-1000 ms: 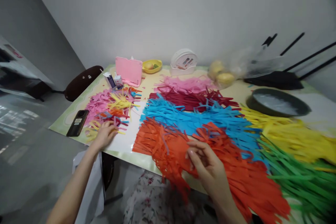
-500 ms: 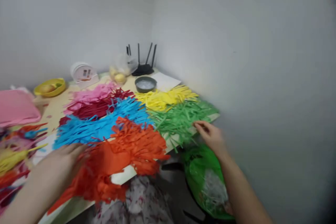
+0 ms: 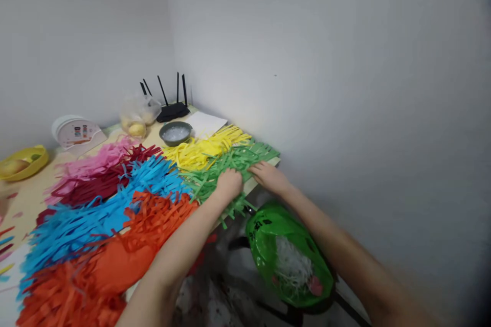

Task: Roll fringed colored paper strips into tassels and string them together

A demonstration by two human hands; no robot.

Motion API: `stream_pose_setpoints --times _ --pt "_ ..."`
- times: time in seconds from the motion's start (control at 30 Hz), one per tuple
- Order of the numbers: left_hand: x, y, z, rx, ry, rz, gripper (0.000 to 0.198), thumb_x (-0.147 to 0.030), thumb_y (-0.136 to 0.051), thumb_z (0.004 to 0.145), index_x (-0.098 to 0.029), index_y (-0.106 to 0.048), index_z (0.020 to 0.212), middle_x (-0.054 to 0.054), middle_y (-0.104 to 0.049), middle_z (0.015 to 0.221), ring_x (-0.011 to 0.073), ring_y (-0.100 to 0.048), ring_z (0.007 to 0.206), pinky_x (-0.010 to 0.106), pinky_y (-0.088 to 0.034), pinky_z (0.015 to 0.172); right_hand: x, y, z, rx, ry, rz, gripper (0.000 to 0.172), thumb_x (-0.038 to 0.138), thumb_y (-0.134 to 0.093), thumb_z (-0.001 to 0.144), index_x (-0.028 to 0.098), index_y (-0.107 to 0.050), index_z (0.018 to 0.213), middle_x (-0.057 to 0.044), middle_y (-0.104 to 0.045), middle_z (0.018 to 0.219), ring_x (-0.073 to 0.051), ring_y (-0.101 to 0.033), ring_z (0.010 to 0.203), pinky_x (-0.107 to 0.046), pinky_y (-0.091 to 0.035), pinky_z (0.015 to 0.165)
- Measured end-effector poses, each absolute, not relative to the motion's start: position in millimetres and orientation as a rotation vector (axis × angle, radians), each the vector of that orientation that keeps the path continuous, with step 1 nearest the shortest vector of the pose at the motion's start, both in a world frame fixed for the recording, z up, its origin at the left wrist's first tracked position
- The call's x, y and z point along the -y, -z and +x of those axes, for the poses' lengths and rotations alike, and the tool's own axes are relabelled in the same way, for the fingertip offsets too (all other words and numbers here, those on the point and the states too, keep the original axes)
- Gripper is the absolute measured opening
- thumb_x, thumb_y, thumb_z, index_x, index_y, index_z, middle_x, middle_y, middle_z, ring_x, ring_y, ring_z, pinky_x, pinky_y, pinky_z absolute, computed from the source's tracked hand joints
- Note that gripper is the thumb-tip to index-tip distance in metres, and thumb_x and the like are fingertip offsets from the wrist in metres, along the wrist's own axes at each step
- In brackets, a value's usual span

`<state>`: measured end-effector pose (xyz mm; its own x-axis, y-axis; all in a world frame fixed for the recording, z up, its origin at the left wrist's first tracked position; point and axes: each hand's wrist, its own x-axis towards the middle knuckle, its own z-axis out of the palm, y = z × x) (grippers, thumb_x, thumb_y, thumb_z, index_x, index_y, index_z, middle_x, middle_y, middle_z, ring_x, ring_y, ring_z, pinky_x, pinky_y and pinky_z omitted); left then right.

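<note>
Fingers (image 3: 230, 172) curl on the left hand (image 3: 230, 183), stretch on the right hand (image 3: 271, 177), at green strips (image 3: 240, 157); their grip I cannot tell.

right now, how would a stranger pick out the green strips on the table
Follow the table to its right-hand end, beside the wall. There the green strips lie in a loose spread, with the left hand and right hand at them. Their green colour sets them apart from the yellow strips and blue strips alongside.
</note>
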<state>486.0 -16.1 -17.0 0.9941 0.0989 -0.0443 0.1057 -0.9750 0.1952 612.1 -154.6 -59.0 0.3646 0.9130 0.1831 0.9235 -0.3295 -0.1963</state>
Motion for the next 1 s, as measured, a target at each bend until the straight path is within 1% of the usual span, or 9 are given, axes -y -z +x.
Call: stream_pose_setpoints --times 0.07,0.17,0.27,0.4,0.53,0.73,0.8,0.9,1.0 --pt "11 22 487 -0.198 0.041 2.948 0.031 -0.029 -0.061 0.085 -0.007 -0.065 0.106 0.020 -0.066 0.111 0.0302 -0.058 0.111 0.038 -0.049 0.091 153 55 618 1.701 0.058 -2.378 0.024 0.014 -0.047 0.091 0.013 -0.070 0.098 -0.016 -0.068 0.099 -0.027 -0.054 0.098 -0.040 -0.042 0.091" --pt "8 24 491 -0.254 0.042 2.956 0.038 -0.041 -0.064 0.083 -0.010 -0.064 0.107 0.017 -0.067 0.109 0.0297 -0.059 0.109 0.039 -0.049 0.090 147 49 627 1.802 0.034 -2.383 0.022 0.017 -0.049 0.092 0.015 -0.071 0.090 -0.013 -0.067 0.094 -0.026 -0.055 0.095 -0.037 -0.042 0.087" --pt "10 24 496 -0.293 0.037 2.962 0.041 -0.046 -0.065 0.082 -0.013 -0.064 0.106 0.015 -0.067 0.110 0.0291 -0.059 0.108 0.040 -0.048 0.091 142 43 637 1.894 -0.006 -2.380 0.020 0.018 -0.052 0.091 0.017 -0.071 0.085 -0.011 -0.068 0.090 -0.024 -0.056 0.091 -0.034 -0.042 0.083" --pt "11 24 498 -0.298 0.034 2.962 0.039 -0.045 -0.065 0.082 -0.014 -0.064 0.105 0.014 -0.066 0.109 0.0290 -0.059 0.108 0.040 -0.047 0.091 140 38 645 1.959 -0.044 -2.390 0.017 0.017 -0.056 0.089 0.016 -0.071 0.081 -0.011 -0.067 0.087 -0.024 -0.057 0.089 -0.032 -0.041 0.079" --pt "7 23 500 -0.301 0.049 2.950 0.035 -0.042 -0.064 0.083 -0.013 -0.066 0.102 0.013 -0.067 0.106 0.0289 -0.061 0.106 0.039 -0.048 0.089 141 33 648 1.978 -0.089 -2.396 0.019 0.015 -0.055 0.088 0.016 -0.071 0.078 -0.011 -0.068 0.083 -0.023 -0.057 0.087 -0.030 -0.040 0.076" --pt "4 21 503 -0.318 0.080 2.927 0.028 -0.038 -0.062 0.084 -0.015 -0.068 0.100 0.012 -0.069 0.104 0.0271 -0.063 0.103 0.037 -0.049 0.086 140 31 654 1.929 -0.153 -2.375 0.016 0.014 -0.058 0.084 0.016 -0.072 0.079 -0.009 -0.069 0.085 -0.022 -0.059 0.086 -0.028 -0.041 0.076" --pt "7 19 503 -0.337 0.079 2.924 0.028 -0.037 -0.061 0.085 -0.016 -0.067 0.101 0.013 -0.069 0.105 0.0269 -0.064 0.102 0.039 -0.048 0.088 138 33 657 1.898 -0.176 -2.363 0.014 0.015 -0.059 0.083 0.017 -0.072 0.079 -0.008 -0.069 0.083 -0.021 -0.060 0.083 -0.028 -0.042 0.074" --pt "15 16 503 -0.382 0.060 2.920 0.036 -0.040 -0.062 0.082 -0.015 -0.065 0.107 0.014 -0.069 0.107 0.0293 -0.064 0.103 0.044 -0.045 0.092 136 35 660 1.845 -0.188 -2.345 0.012 0.016 -0.061 0.083 0.017 -0.072 0.079 -0.007 -0.069 0.081 -0.020 -0.061 0.080 -0.028 -0.042 0.071" --pt "22 15 504 -0.414 0.039 2.909 0.038 -0.040 -0.063 0.081 -0.013 -0.064 0.108 0.016 -0.069 0.107 0.0318 -0.063 0.105 0.047 -0.043 0.094 136 35 663 1.787 -0.163 -2.324 0.011 0.016 -0.061 0.083 0.017 -0.071 0.079 -0.007 -0.069 0.081 -0.021 -0.061 0.081 -0.029 -0.043 0.073"
